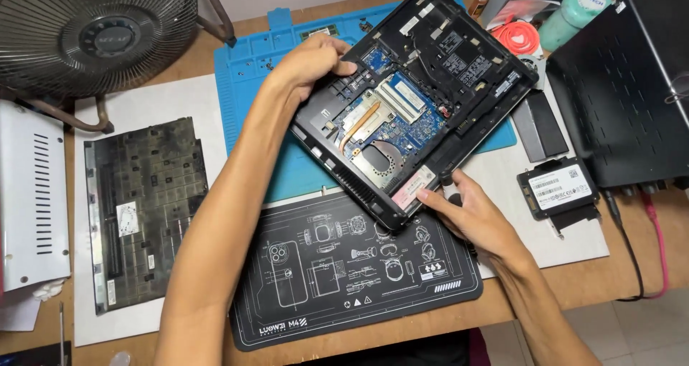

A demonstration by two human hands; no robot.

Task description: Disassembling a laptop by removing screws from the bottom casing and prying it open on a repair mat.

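Note:
An opened black laptop base [459, 57] lies tilted across a blue work mat [251, 79], its blue circuit board [398, 118] and copper heat pipe exposed. My left hand [312, 61] grips the laptop's left edge, fingers curled over the rim. At the laptop's near corner, my right hand [470, 215] holds the edge, its fingertips touching a small pale card [413, 188] in the board.
A black mat [344, 280] with white line drawings lies at the front. The removed keyboard panel [140, 208] rests at the left, near a fan [86, 29]. A flat black drive [558, 188] and a black metal box [631, 86] sit at the right, with cables.

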